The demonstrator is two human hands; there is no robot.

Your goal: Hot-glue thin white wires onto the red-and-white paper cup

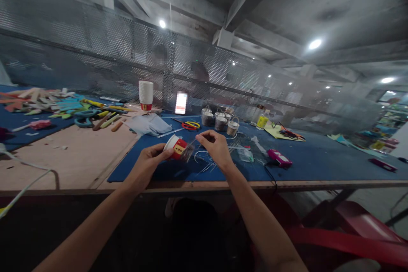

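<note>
My left hand [149,162] grips a red and white paper cup [178,148] tipped on its side, its white rim toward the left. Around the cup's right end are thin greyish-brown strands [188,153]. Just right of the cup, my right hand [217,148] pinches a thin strand [193,141] that runs toward it. Thin loose lengths [208,165] lie scattered on the blue mat [236,173] below my right hand. Behind the hands stand several small handled buckets [219,122], with red-and-yellow scissors [190,126] to their left.
A stack of paper cups [145,92] and a lit phone [181,103] stand before the perforated metal screen [127,42]. Foam strips [35,100] and blue-handled scissors [84,117] lie left. A pink box [279,158] and yellow-labelled bottle [262,120] are right.
</note>
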